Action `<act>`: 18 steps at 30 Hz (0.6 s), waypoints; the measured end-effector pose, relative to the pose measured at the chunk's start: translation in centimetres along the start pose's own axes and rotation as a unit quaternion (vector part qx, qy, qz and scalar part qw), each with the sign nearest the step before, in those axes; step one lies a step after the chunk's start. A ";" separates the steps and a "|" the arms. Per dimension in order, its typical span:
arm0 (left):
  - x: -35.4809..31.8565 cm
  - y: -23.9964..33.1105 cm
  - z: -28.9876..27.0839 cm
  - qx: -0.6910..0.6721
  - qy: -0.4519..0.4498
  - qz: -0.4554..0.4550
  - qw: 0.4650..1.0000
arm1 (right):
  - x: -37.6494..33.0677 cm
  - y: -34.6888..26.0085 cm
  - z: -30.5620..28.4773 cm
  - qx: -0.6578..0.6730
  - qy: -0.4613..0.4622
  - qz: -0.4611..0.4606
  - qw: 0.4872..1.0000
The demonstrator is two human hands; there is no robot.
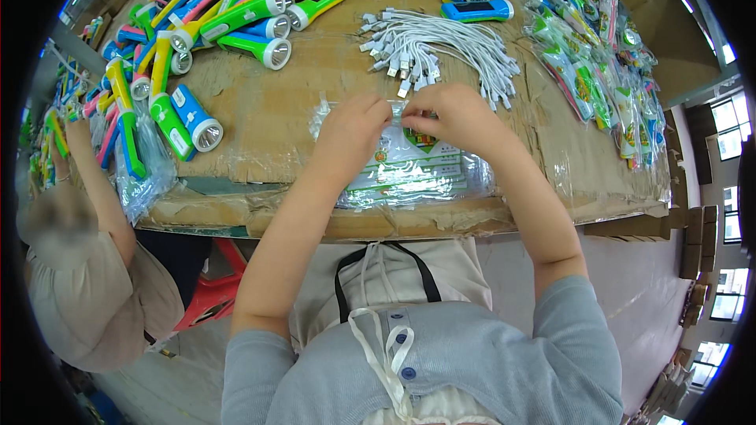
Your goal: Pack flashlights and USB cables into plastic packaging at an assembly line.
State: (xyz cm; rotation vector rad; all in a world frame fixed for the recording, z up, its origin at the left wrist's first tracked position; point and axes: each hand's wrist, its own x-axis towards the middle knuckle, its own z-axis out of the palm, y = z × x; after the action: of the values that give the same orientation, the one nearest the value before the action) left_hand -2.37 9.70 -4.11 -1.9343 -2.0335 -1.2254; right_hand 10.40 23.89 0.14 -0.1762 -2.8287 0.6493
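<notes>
At frame centre we see glossy, clear plastic bags, long axis seemingly left-to-right, flat on creased cardboard. The left hand and right hand bunch fingertips at their upper edge; whether clamping one, we cannot tell.

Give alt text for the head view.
A person's left hand and right hand nearly meet at the far edge of clear plastic bags on a cardboard-covered table. White cables lie beyond, colourful flashlights upper left, bagged items upper right.
</notes>
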 end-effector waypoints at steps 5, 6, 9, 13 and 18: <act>-0.1 0.2 0.0 0.013 -0.011 0.001 1.000 | 0.3 -0.1 -0.1 -0.038 -0.004 -0.031 0.999; -0.1 0.1 0.1 0.019 -0.016 -0.003 1.000 | 0.6 0.0 -0.4 -0.006 -0.037 -0.018 0.999; -0.2 -0.2 0.2 0.058 -0.015 0.030 0.998 | 1.7 1.6 -0.7 0.087 -0.090 0.008 0.992; 0.5 0.6 0.1 0.102 -0.004 0.075 0.992 | 2.6 2.2 -0.8 0.163 -0.124 0.041 0.978; 0.9 1.2 0.2 0.161 -0.021 0.108 0.981 | 2.1 2.8 -0.7 0.180 -0.100 0.030 0.978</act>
State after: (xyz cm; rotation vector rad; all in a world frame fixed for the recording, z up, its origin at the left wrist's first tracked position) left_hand -1.39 10.38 -3.12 -1.9666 -1.8418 -0.7611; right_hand 8.69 27.06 -0.04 -0.1382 -2.8363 1.2393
